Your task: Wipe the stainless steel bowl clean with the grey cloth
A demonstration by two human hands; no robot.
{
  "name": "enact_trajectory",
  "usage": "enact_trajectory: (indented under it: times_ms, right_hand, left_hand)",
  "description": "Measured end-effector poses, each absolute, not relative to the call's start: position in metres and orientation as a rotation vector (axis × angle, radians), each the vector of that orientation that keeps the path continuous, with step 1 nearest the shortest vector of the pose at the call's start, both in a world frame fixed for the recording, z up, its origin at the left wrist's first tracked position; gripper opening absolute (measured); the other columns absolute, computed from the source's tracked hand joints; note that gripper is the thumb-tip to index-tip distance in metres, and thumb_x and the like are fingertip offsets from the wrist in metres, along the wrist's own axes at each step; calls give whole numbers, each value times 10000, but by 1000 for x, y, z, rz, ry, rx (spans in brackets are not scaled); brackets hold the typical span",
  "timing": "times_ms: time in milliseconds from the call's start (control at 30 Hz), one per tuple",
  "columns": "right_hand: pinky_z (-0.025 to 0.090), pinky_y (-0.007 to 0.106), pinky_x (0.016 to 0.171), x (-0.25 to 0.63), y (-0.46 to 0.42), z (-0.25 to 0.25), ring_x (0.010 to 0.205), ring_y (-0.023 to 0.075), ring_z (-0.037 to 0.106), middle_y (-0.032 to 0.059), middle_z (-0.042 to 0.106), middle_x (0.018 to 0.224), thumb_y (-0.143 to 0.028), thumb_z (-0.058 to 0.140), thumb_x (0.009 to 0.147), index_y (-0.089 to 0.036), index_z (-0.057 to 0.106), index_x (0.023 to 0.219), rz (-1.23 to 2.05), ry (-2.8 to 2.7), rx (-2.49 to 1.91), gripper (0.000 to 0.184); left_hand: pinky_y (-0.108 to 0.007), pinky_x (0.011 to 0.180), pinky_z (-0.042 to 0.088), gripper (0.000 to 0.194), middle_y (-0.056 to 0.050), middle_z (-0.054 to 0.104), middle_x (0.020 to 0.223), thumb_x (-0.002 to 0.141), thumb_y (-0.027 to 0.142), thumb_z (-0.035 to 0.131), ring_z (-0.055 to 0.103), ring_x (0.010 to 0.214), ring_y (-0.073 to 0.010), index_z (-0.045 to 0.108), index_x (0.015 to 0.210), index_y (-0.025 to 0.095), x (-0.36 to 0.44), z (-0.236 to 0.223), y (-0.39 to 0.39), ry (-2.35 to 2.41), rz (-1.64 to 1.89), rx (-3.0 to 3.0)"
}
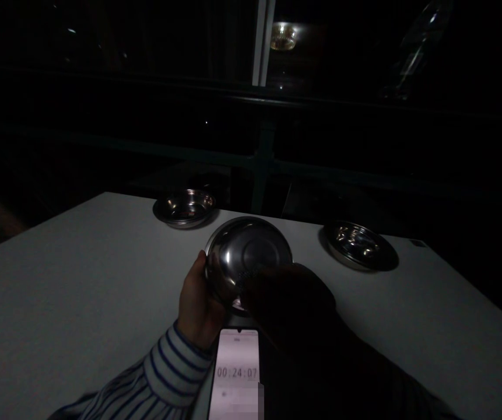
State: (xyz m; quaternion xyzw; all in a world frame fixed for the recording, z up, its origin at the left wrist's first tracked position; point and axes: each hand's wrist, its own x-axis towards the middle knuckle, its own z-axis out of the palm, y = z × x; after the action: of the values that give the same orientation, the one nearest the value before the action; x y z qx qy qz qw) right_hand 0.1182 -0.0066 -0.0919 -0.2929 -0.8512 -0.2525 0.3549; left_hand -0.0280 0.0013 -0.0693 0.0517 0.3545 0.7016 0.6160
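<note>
A shiny stainless steel bowl [255, 248] is tipped so that its round underside faces me. My left hand [201, 306] grips its left edge, with the thumb up along the rim. Over the lower right of the bowl lies my right hand [292, 297], almost black in shadow. Its fingers look bent against the metal, and a small rough, dark patch [247, 274] shows at their tips; I cannot make out what it is. Just below the bowl lies a lit phone [236, 373] with a timer on its screen.
The white table [80, 274] is dimly lit. A second steel bowl [184, 209] stands at its far edge, left of centre. Another steel bowl [360, 246] sits at the right, near a small dark label [417, 243]. Dark window glass with a pale upright bar [263, 44] lies beyond.
</note>
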Motion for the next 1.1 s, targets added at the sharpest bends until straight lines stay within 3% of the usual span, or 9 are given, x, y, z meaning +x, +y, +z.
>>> enact_trajectory:
  times_ms: [167,400,700,933,1100]
  right_hand:
    - [427,363,811,113,-8,-83,948,195,557,67,656,967,-201,426,882,-196,573,1093,-692,-2164,-726,257]
    - [427,381,710,118,-5,-83,771,195,569,29,656,871,-252,493,866,-229,584,1034,-638,-2272,-772,193]
    - [380,435,881,115,-11,-86,999,235,538,73,647,1050,-238,473,882,-170,535,1187,-736,-2214,-728,318]
    - [404,407,759,119,-6,-85,830,209,573,31,665,952,-279,484,884,-233,565,1133,-669,-2269,-781,265]
    - [389,405,812,118,-7,-84,933,213,559,26,676,1007,-230,436,909,-201,580,1121,-722,-2258,-682,257]
  left_hand:
    - [-302,674,558,218,-56,704,696,853,225,470,685,689,-189,653,806,117,-23,-70,-3,804,1506,143]
    - [-264,683,555,259,-51,700,672,881,206,428,674,667,-158,657,811,109,-35,-66,4,736,1658,94]
    - [-303,730,554,228,-41,710,732,857,237,471,679,744,-185,667,832,124,-24,-69,-2,721,1569,106]
    - [-259,687,553,237,-47,705,703,869,194,445,669,680,-147,658,819,101,-31,-71,5,670,1708,61]
    - [-297,683,564,272,-68,711,710,876,207,429,674,656,-168,663,800,90,-23,-72,2,700,1611,100]
